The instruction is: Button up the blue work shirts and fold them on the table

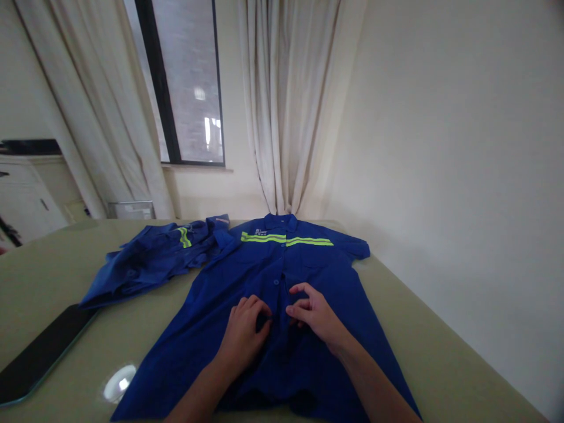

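Note:
A blue short-sleeved work shirt (317, 282) lies spread face up, collar away from me, with a yellow-green reflective stripe across the chest. Its upper front is buttoned, and one button (276, 282) shows just beyond my hands. Below that the front edges part slightly. My left hand (245, 326) is closed at the left front edge, thumb and forefinger pinching the cloth. Opposite it, my right hand (311, 311) hovers at or just over the other edge, fingers curved and forefinger apart from the thumb. I see nothing between its fingers.
A second blue garment (154, 258) with a reflective stripe lies crumpled on the left of the greenish table (440, 352). Nearer, there is a dark flat board-like object (48, 349). A white wall (462, 176) borders the right; curtains (286, 106) hang behind.

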`<action>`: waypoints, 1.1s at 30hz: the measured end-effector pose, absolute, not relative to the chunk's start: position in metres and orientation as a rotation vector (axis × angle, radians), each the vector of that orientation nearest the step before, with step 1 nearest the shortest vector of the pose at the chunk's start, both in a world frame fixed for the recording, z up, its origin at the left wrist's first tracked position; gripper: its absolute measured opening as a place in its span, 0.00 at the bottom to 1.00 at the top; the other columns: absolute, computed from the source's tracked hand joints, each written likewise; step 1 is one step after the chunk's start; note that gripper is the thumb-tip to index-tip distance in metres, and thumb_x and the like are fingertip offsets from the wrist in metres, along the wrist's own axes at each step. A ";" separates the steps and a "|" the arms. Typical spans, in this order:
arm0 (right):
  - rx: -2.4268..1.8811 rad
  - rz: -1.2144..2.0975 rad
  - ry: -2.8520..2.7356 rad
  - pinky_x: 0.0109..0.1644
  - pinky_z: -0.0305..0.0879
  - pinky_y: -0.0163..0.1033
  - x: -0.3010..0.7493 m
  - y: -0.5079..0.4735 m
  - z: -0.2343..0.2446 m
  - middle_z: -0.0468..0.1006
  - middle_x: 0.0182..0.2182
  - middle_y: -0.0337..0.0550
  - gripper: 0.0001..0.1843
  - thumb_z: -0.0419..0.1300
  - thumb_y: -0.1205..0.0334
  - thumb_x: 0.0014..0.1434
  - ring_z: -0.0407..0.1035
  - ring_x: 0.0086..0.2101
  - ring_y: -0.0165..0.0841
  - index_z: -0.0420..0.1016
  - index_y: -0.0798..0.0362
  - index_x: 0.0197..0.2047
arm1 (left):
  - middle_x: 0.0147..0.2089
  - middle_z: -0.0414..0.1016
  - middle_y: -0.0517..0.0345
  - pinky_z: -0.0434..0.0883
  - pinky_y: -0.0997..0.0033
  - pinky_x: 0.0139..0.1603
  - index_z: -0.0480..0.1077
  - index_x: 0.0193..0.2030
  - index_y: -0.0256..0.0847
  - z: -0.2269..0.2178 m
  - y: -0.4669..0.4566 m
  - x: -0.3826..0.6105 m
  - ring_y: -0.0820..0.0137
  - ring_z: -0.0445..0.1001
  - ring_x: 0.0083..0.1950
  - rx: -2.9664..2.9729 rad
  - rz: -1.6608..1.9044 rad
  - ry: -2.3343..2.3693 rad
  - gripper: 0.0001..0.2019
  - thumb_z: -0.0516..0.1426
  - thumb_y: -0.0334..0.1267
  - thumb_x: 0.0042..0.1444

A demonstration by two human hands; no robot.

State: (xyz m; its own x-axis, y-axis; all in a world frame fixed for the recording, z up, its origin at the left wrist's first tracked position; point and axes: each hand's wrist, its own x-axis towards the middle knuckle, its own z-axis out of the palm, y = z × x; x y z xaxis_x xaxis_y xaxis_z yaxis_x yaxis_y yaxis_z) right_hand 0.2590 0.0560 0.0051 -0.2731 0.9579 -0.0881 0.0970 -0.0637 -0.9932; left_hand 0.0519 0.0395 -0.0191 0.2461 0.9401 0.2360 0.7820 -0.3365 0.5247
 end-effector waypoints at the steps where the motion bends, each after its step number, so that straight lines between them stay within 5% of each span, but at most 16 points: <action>1: -1.188 1.418 -1.451 0.33 0.62 0.36 0.258 0.055 0.005 0.76 0.24 0.31 0.29 0.72 0.49 0.50 0.74 0.28 0.33 0.66 0.49 0.49 | 0.43 0.77 0.57 0.67 0.59 0.48 0.74 0.40 0.46 -0.018 0.038 0.052 0.61 0.73 0.48 2.211 0.791 1.571 0.05 0.57 0.33 0.62; 9: -1.066 1.411 -1.477 0.31 0.61 0.35 0.248 0.059 -0.005 0.72 0.24 0.31 0.22 0.67 0.45 0.54 0.69 0.26 0.30 0.68 0.50 0.43 | 0.54 0.76 0.57 0.69 0.56 0.59 0.67 0.63 0.53 -0.024 0.029 0.057 0.62 0.73 0.53 2.413 0.912 1.371 0.20 0.51 0.31 0.67; 17: -1.114 1.366 -1.515 0.28 0.59 0.33 0.249 0.061 -0.009 0.70 0.22 0.29 0.14 0.62 0.55 0.54 0.68 0.23 0.30 0.65 0.48 0.42 | 0.47 0.77 0.58 0.68 0.58 0.55 0.73 0.48 0.48 -0.015 0.030 0.055 0.62 0.72 0.49 2.425 0.790 1.379 0.13 0.50 0.29 0.66; 22: -1.317 0.869 -1.897 0.30 0.55 0.34 0.253 0.051 0.004 0.69 0.21 0.31 0.08 0.56 0.69 0.54 0.64 0.24 0.28 0.74 0.49 0.35 | 0.46 0.76 0.57 0.66 0.59 0.53 0.70 0.47 0.47 -0.016 0.030 0.056 0.61 0.71 0.49 2.403 0.745 1.428 0.13 0.49 0.27 0.65; 26: -1.499 0.730 -2.009 0.32 0.56 0.35 0.249 0.040 0.012 0.76 0.26 0.37 0.08 0.62 0.56 0.61 0.69 0.28 0.31 0.76 0.50 0.35 | 0.45 0.75 0.57 0.65 0.61 0.51 0.70 0.47 0.46 -0.016 0.029 0.058 0.61 0.70 0.48 2.426 0.675 1.471 0.11 0.50 0.28 0.65; 29: -1.614 0.732 -2.012 0.32 0.56 0.35 0.245 0.035 0.012 0.79 0.30 0.40 0.22 0.70 0.41 0.51 0.71 0.31 0.35 0.75 0.50 0.37 | 0.43 0.75 0.58 0.65 0.63 0.48 0.69 0.44 0.46 -0.015 0.028 0.058 0.62 0.71 0.46 2.418 0.650 1.484 0.09 0.52 0.28 0.63; 33: -1.696 0.659 -2.070 0.34 0.56 0.36 0.243 0.032 0.007 0.79 0.34 0.42 0.18 0.70 0.48 0.51 0.71 0.32 0.36 0.73 0.48 0.39 | 0.44 0.76 0.59 0.66 0.62 0.50 0.70 0.44 0.47 -0.020 0.031 0.057 0.62 0.72 0.47 2.362 0.677 1.483 0.10 0.55 0.27 0.60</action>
